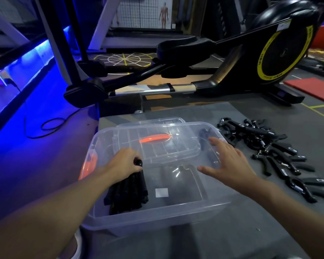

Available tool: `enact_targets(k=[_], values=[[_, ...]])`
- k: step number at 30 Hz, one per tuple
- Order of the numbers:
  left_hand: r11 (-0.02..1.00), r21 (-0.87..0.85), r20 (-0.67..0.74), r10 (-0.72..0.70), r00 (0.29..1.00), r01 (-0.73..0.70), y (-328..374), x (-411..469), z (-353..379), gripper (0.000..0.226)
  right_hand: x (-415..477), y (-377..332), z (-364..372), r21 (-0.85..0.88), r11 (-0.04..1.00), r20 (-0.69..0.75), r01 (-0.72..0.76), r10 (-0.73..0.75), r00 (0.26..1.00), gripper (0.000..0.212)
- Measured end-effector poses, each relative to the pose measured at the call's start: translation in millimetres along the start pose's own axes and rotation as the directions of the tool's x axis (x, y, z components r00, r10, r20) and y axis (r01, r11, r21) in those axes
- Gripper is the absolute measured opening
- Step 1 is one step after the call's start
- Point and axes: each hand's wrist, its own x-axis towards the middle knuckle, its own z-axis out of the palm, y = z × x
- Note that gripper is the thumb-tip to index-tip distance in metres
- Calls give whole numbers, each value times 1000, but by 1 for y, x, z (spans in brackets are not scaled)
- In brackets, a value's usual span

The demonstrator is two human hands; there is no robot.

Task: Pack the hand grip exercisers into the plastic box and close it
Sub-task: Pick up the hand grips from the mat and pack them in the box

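Note:
A clear plastic box (157, 214) stands on the grey floor mat in front of me. Its clear lid (157, 144), with an orange handle, leans inside against the far wall. My left hand (123, 164) reaches into the box and is closed on the top of a bundle of black hand grip exercisers (127, 191) lying at the left of the box floor. My right hand (226, 163) hovers over the box's right rim, fingers spread, holding nothing. A pile of several black exercisers (273, 152) lies on the mat to the right of the box.
A black and yellow elliptical trainer (204, 71) stands just beyond the box. A black cable (51, 126) loops on the blue-lit floor at the left. A red mat (314, 88) lies at the far right. An orange latch (88, 168) shows on the box's left side.

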Motion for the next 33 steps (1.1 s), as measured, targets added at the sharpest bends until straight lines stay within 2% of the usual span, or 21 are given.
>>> enact_targets(k=[4,11,18,24,27,30,33], values=[[999,40,53,-37,998,35,-7,2,9,14,-1,1,1,31,1000,-13,-4,5,1000,95],[993,84,66,-88,994,82,-14,4,19,14,0,2,2,50,999,-10,-11,12,1000,96],[996,46,63,-81,995,78,-17,4,23,14,-1,3,2,76,997,-26,-8,10,1000,96],[999,7,45,-48,998,47,-9,1,20,36,-2,2,1,100,995,-35,-10,14,999,93],[998,24,-25,53,998,-52,15,3,12,37,-3,2,1,129,991,-43,-18,23,999,86],[980,-17,-156,195,968,-200,60,7,2,28,-2,4,-2,338,940,-139,-35,86,987,63],[943,-31,-200,319,926,-332,117,19,-4,28,4,13,-7,621,779,-225,-92,289,931,39]])
